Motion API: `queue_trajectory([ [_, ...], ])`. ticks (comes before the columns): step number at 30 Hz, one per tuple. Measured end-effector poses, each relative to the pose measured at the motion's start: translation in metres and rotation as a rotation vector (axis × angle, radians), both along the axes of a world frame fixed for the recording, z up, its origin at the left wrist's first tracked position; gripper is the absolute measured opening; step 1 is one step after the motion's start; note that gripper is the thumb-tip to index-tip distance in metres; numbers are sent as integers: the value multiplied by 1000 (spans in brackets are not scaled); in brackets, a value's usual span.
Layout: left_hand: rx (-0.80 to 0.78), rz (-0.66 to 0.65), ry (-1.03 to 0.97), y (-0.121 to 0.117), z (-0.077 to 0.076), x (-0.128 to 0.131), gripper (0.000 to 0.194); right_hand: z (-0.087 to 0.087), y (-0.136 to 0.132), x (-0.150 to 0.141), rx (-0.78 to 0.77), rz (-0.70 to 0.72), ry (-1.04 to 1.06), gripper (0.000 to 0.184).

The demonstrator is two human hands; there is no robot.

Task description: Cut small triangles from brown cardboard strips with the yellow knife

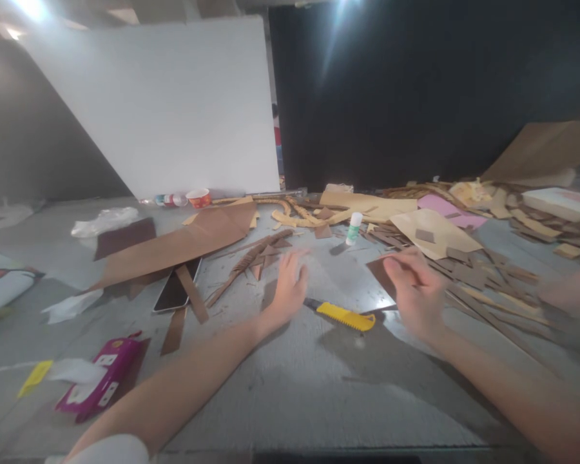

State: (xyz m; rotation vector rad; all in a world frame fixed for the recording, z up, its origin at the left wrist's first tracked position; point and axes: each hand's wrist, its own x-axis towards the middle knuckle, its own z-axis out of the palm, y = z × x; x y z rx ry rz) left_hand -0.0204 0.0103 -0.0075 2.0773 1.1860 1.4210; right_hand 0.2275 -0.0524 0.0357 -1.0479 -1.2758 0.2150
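Note:
My left hand (289,289) lies low over the grey table with fingers stretched out and thumb apart, holding nothing. Just right of its wrist is a yellow utility knife (347,316), its dark end near the hand. My right hand (419,295) has its thumb and fingers closed on the edge of a brown piece of card (381,276), partly hidden behind the hand. Beyond the knife a glue stick (354,229) with a green-and-white label stands upright. Twisted brown paper strands (251,256) and small scraps lie left of my left hand.
At left, a long brown sheet (183,241) partly covers a phone (171,290); a purple tissue pack (104,377) lies nearer. Paper scraps (468,274) are heaped at right, beside another person's blurred arm (573,290). White (174,109) and black (415,96) panels stand behind.

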Motion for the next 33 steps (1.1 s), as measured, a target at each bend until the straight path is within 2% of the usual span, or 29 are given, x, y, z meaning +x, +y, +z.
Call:
queue_trajectory([
  [2, -33, -122, -25, -5, 0, 5, 33, 4, 4, 8, 77, -38, 194, 24],
  [4, -112, -176, -81, -5, 0, 6, 30, 7, 10, 17, 87, -53, 351, 22],
  [9, -351, -142, -258, 1, -2, 5, 25, 4, 25, 28, -20, 98, 444, 20],
  [11, -405, -153, -327, 3, -2, 4, 25, -2, 28, 25, -114, 161, 429, 25],
  [13, -510, -229, -425, 5, 1, 2, 25, -9, 29, 18, -239, 232, 395, 29],
  [17, -863, -532, -636, 13, 9, -4, 39, -19, 23, 4, -551, 467, 285, 39],
  [20, -972, -609, -593, 17, 11, -8, 48, -24, 16, -5, -691, 575, 179, 43],
  [22, -944, -555, -394, 17, 10, -9, 49, -27, 13, -10, -742, 602, 126, 45],
  [24, -837, -508, -156, 16, 7, -10, 47, -30, 12, -12, -786, 617, 98, 46],
  [26, -749, -510, 0, 14, 6, -10, 46, -34, 12, -13, -810, 607, 88, 46],
  [30, -719, -506, 87, 10, 11, -11, 51, -37, 15, -11, -796, 568, 76, 46],
  [33, -648, -539, 139, 6, 16, -11, 44, -37, 15, -10, -793, 567, 61, 47],
])
